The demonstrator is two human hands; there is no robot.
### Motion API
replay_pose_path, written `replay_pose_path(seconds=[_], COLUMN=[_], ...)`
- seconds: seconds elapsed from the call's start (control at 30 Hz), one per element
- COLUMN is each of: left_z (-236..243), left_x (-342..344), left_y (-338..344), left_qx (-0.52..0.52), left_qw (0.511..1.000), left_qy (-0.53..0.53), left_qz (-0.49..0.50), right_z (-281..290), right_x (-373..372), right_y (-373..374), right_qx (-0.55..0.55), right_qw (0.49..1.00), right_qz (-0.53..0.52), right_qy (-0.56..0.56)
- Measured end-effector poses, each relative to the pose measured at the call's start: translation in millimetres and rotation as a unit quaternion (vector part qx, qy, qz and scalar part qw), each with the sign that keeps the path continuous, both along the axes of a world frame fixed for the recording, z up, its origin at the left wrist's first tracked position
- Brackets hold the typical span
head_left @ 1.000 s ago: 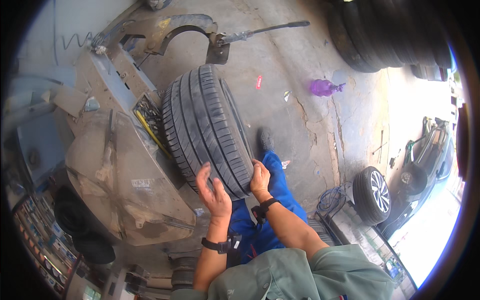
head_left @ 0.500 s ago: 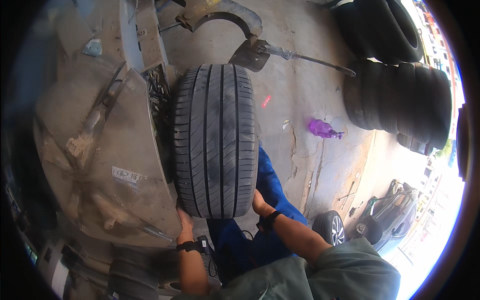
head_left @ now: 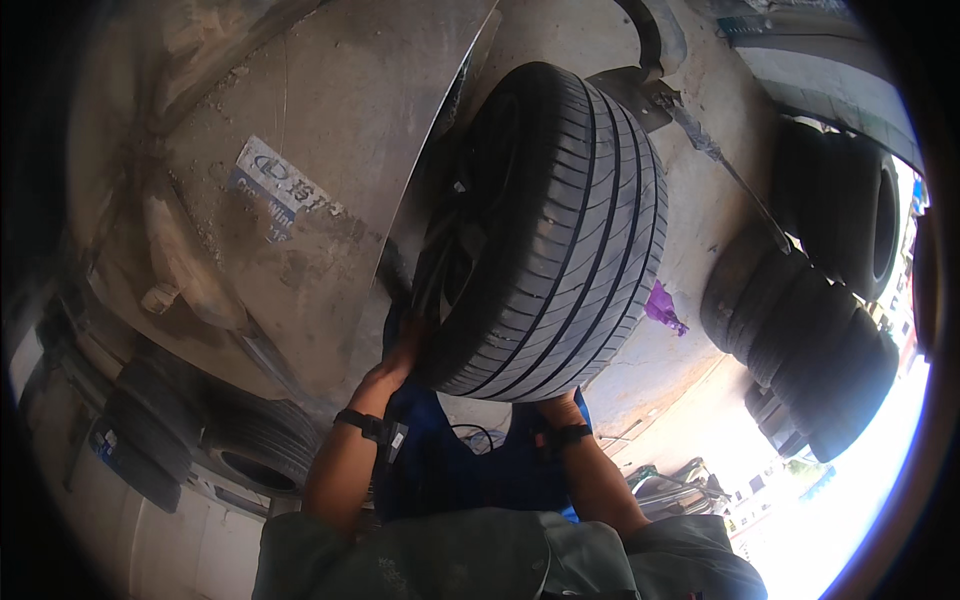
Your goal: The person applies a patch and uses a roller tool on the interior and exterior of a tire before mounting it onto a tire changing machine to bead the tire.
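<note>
A car wheel (head_left: 590, 230) with a black grooved tire stands tilted in front of me, and its dark spokes show on the left side. My left hand (head_left: 402, 352) holds its lower left side near the rim; the fingers are partly in shadow. Under the tire's near lower edge, my right hand (head_left: 560, 407) supports it, fingers hidden by the tread. Each wrist wears a black band. Close on the wheel's left is the large dusty metal turntable (head_left: 330, 290) of a tire machine, with a torn label on it.
Beyond the wheel are a bead-breaker blade (head_left: 635, 95) and its long rod (head_left: 720, 160). Stacked tires (head_left: 800, 320) stand at the right, with a crumpled purple plastic thing (head_left: 663, 308) on the floor before them. More tires (head_left: 260, 445) lie at lower left.
The wheel has turned and tilted, so its spoked left side now shows. Both hands have stayed on it. My view has swung left, bringing the turntable further into the picture.
</note>
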State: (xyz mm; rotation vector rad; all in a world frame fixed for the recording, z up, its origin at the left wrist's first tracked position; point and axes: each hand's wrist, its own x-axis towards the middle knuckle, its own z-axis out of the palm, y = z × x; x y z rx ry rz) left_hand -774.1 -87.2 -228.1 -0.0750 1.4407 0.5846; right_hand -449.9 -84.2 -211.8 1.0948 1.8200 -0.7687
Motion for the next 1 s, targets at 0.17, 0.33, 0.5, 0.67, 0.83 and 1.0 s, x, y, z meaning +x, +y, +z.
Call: replay_pose_path(seconds=[0.17,0.33,0.5,0.67,0.83,1.0], left_z=[-77.8,-71.8,-104.8,-105.0,-26.0,98.7], left_x=[7.4,18.4,13.3,12.7,3.8,-29.5], left_y=[-67.3,-42.2,-54.9,-50.4,-36.8,137.5], left_qx=[0.258,0.085,0.16,0.2,0.157,-0.009], left_qw=[0.866,0.989,0.987,0.979,0.982,0.964], left_qy=[0.311,0.117,0.0,-0.027,0.046,-0.246], left_qz=[-0.296,-0.008,0.021,0.014,-0.098,0.101], right_z=[5.4,4.0,9.9,14.5,79.3,80.9], right_x=[10.0,28.2,28.1,13.1,-19.3,-24.0], right_y=[6.3,6.5,-0.2,3.4,46.8,176.1], right_qx=[-0.029,-0.052,-0.077,-0.086,-0.201,-0.193], right_qw=[0.963,0.909,0.854,0.738,0.42,0.418], right_qz=[-0.259,-0.402,-0.494,-0.632,-0.829,-0.807], right_qy=[0.066,0.1,0.144,0.221,0.31,0.37])
